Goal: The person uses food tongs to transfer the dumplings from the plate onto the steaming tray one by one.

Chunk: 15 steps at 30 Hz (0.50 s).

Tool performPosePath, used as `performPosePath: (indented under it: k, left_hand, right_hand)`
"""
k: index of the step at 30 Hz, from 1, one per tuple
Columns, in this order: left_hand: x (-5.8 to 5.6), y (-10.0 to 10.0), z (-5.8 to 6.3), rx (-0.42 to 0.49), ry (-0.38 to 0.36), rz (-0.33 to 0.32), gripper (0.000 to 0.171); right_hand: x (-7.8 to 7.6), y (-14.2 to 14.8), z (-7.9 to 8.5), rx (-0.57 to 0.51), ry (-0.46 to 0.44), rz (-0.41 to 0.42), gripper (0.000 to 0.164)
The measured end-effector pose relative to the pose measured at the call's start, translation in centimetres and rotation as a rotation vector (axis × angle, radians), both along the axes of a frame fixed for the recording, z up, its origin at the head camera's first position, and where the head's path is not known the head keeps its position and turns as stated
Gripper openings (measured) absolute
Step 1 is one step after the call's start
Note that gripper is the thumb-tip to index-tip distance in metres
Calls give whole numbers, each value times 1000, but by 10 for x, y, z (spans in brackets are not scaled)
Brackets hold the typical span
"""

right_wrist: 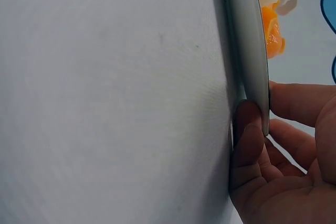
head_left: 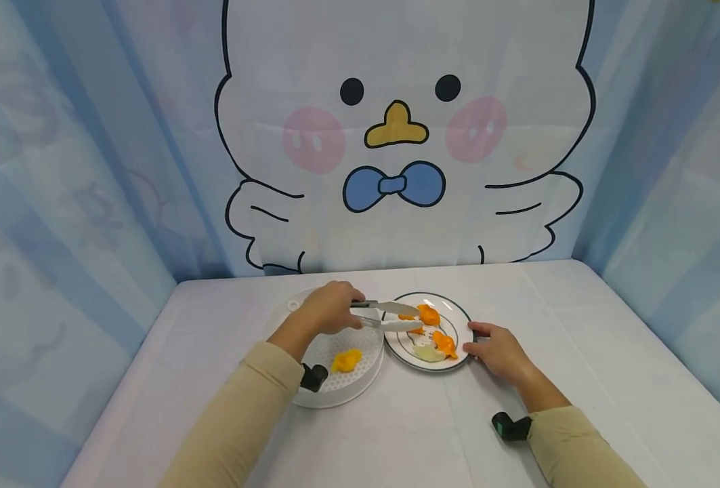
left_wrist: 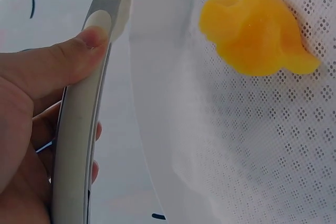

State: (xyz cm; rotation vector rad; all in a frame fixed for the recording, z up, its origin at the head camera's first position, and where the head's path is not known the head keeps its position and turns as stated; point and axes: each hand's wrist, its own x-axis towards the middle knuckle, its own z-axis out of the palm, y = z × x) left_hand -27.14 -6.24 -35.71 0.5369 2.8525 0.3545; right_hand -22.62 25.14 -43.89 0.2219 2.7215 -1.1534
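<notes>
My left hand [head_left: 328,308] grips metal tongs [head_left: 399,326] with pale tips, thumb pressed along the handle in the left wrist view. The tips reach over a white plate [head_left: 401,347] with a dark rim line and overlap orange, dumpling-like pieces [head_left: 444,344]. A pale piece [head_left: 429,353] lies at the plate's near side. My right hand [head_left: 501,352] pinches the plate's right edge, thumb on top and fingers underneath in the right wrist view. Below my left hand, a white perforated steamer tray [head_left: 334,400] holds one yellow, crumpled-looking piece [left_wrist: 257,35].
A white cloth covers the table [head_left: 408,434]. The steamer tray and plate stand side by side, their edges very close. Printed curtains [head_left: 396,237] with a cartoon figure hang behind the table and on both sides. A small black device [head_left: 511,427] sits at my right wrist.
</notes>
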Motion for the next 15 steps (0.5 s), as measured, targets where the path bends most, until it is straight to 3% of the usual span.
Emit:
performPosePath:
  k: [7,15]
  left_hand:
    - [-2,-1,-5,30,8,0,47]
    - [-2,-3,-7,87,-42,22,42]
  right_hand:
    - [0,1,0,-10,5,0,63]
    - [2,2,-3,-10,-8,-4,63]
